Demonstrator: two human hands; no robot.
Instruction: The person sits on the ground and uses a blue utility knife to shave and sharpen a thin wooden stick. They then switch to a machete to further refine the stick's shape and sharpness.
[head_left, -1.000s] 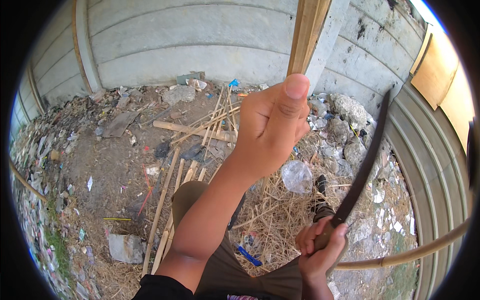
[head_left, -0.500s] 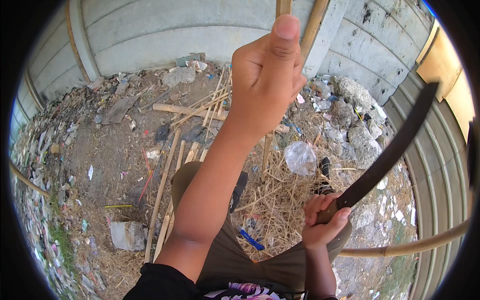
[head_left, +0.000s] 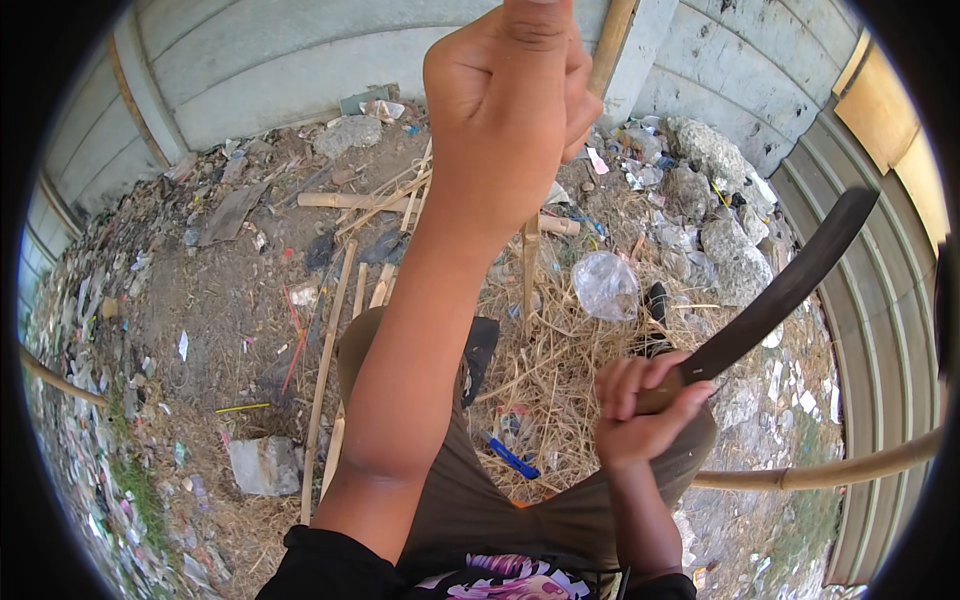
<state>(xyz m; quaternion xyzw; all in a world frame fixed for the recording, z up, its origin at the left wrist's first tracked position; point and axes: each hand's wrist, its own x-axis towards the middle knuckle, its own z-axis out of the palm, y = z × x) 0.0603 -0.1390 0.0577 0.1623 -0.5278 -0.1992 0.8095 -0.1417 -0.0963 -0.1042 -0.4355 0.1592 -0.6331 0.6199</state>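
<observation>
My left hand [head_left: 510,100] is raised high in front of me, closed, its thumb tip cut off by the top edge. It grips an upright bamboo strip [head_left: 530,275], whose lower part shows below the fist; the rest is hidden behind the hand or out of view. My right hand [head_left: 650,405] is wrapped round the wooden handle of a machete [head_left: 785,295] above my right knee. The dark, slightly curved blade points up and to the right, apart from the strip.
Dry straw and shavings [head_left: 540,385] lie between my legs with a blue-handled tool [head_left: 513,457]. Long bamboo strips [head_left: 328,390] lie left; a bamboo pole [head_left: 820,475] runs right. A clear plastic bag [head_left: 605,285], concrete rubble [head_left: 735,260] and a panel wall [head_left: 300,70] stand ahead.
My left hand has risen and shifted slightly left with the bamboo strip. The machete has tipped a little lower to the right, still in my right hand. The view has shifted slightly.
</observation>
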